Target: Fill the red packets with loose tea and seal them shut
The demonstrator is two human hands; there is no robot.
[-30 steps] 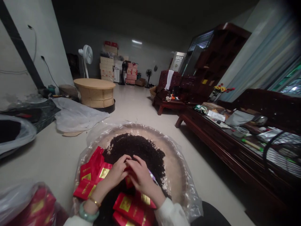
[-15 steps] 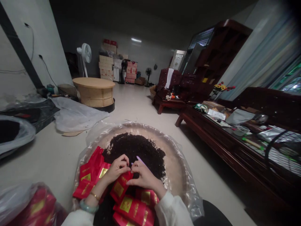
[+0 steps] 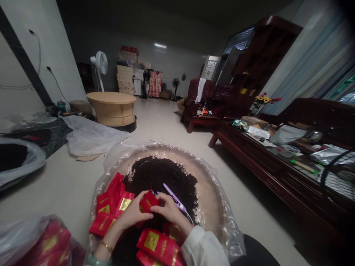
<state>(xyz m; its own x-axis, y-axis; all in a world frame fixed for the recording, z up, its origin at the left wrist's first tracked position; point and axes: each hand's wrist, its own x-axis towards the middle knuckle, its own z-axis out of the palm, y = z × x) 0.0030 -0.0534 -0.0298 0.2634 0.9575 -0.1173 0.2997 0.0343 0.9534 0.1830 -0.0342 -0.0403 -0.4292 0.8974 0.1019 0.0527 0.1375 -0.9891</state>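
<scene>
Between my two hands is a small red packet point(image 3: 149, 201) with gold print, tilted, with its upper end toward the far side. My left hand point(image 3: 135, 211) wraps its left side. My right hand point(image 3: 168, 210) pinches its right edge with thumb and fingers. A purple flat iron point(image 3: 174, 198) with a pale cord lies just beyond my right hand, on a heap of dark dried leaves that look like tea point(image 3: 155, 170). More red packets point(image 3: 111, 197) lie to the left, and others point(image 3: 159, 245) lie nearer me, below my hands.
The leaves sit in a wide round tray point(image 3: 210, 192) lined with clear plastic. At lower left is a plastic bag of red packets point(image 3: 48, 244); farther back, a plastic-lined container point(image 3: 33, 162) holds dark material. A long dark wooden table point(image 3: 255, 162) runs along the right.
The packet has been raised and tipped, so its front is foreshortened. My right hand has shifted down a little, off the flat iron, which now shows more fully.
</scene>
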